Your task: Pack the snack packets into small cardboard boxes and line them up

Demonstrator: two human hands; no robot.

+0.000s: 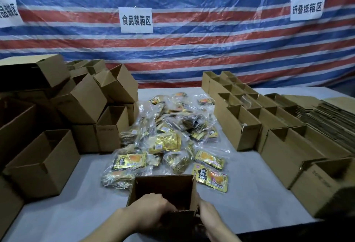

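Observation:
A small open cardboard box (163, 188) stands at the table's near edge, its top open toward me. My left hand (151, 210) curls over the box's near wall with the fingers reaching inside. My right hand (206, 215) grips the box's near right corner. Just beyond the box lies a heap of yellow and gold snack packets (169, 138) in clear wrap, spread across the middle of the table. One loose packet (211, 177) lies right beside the box's far right corner.
Empty open boxes (82, 103) are piled on the left, one (42, 163) near the front. Rows of boxes (244, 124) line the right side, with flat folded cardboard (326, 115) behind. A striped tarp with paper signs (136, 19) hangs at the back.

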